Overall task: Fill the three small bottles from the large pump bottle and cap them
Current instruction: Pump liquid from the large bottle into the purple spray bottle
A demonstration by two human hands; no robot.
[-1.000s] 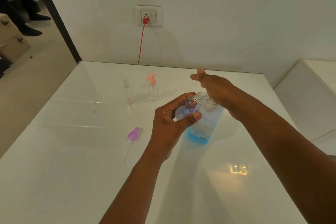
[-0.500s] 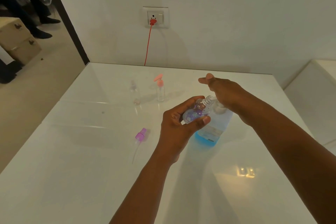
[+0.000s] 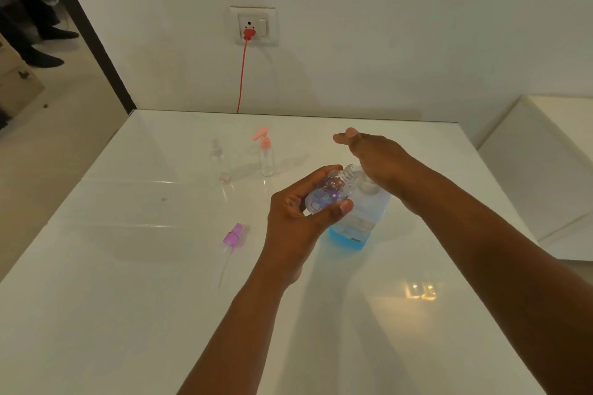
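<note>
Your left hand (image 3: 301, 218) is gripping the small purple-patterned bottle (image 3: 327, 194), tilting its open neck against the large pump bottle (image 3: 359, 218) on the white table (image 3: 128, 298), while your right hand (image 3: 375, 157) is pressing flat, fingers straight, on the pump.

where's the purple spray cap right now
In the head view, the purple spray cap lies on the white table, left of the left hand, nearer the camera than the pink-capped bottle.
</note>
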